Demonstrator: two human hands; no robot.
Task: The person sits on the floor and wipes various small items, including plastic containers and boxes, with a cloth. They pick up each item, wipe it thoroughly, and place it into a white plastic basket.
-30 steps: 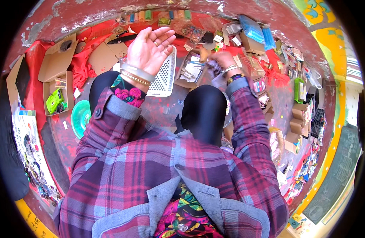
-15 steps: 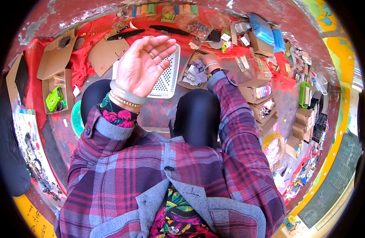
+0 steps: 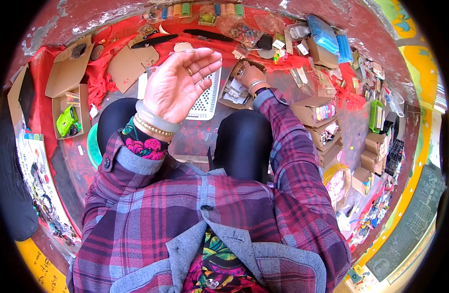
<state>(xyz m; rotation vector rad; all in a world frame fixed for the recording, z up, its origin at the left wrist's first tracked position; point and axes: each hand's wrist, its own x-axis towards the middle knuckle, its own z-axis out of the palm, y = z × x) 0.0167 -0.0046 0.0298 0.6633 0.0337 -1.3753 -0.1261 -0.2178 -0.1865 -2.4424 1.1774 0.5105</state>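
Observation:
My left hand [image 3: 183, 88] is raised palm up over the white perforated basket [image 3: 207, 116], its fingers stretched and nothing in it. A ring and several bracelets are on that hand and wrist. Over the far rim of a small cardboard box [image 3: 232, 103] is my right hand [image 3: 250, 77]. Its fingers are curled together, and a small dark thing seems to show at their tips, too small to name. Inside the box lie greyish-white pieces [image 3: 235, 90]. Part of the basket is hidden behind my left hand.
Flattened cardboard [image 3: 126, 71] and an open box with a bright green item [image 3: 67, 122] lie to the left. A green basin [image 3: 93, 146] sits beside my left knee. Stacked small boxes [image 3: 315, 111] stand on the right. Blue plastic packs [image 3: 323, 34] are at the back right.
My right hand has moved slightly left and up from the box's right side, fingers now visible and curled. My left hand has shifted a little right and down. The grey contents look rearranged.

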